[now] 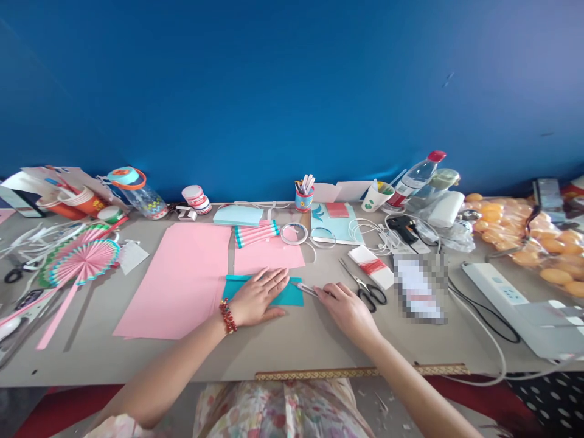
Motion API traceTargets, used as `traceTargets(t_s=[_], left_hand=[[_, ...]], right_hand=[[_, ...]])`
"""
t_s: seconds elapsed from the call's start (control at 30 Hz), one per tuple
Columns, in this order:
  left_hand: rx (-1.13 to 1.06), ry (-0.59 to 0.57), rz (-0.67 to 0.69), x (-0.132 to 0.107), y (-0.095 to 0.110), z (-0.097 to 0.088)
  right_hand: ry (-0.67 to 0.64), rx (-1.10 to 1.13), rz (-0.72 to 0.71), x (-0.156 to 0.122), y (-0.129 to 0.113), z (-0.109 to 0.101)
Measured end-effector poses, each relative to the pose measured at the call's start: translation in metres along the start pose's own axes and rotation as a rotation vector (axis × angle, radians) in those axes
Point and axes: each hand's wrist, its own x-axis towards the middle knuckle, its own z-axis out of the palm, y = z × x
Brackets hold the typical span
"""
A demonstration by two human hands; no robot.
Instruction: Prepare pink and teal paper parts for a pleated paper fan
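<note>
My left hand (pixel 262 296) lies flat with its fingers stretched out on a small teal sheet of paper (pixel 294 294), pressing it to the table. A red beaded bracelet (pixel 227 316) circles that wrist. My right hand (pixel 347 310) is closed around a slim, pale utility knife (pixel 306 289), whose tip points left over the teal paper near my left fingertips. Behind the paper are a smaller pink sheet (pixel 269 255) and a pleated pink strip with teal edges (pixel 257 234). To the left lies a stack of large pink sheets (pixel 182 274).
Black-handled scissors (pixel 371 295) and a white-and-red box (pixel 371 266) lie right of my right hand. A pleated paper fan (pixel 84 261) is at far left. Tape rolls (pixel 294 233) and a pen cup (pixel 304 199) stand behind. A power strip (pixel 511 304) with cables sits at right.
</note>
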Motion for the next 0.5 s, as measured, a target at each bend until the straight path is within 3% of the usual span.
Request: traceTargets(t_s=[0.5], left_hand=[[-0.005, -0.015, -0.004, 0.0008, 0.0007, -0.0016]], right_hand=[[-0.012, 0.037, -0.035, 0.0027, 0.0005, -0.005]])
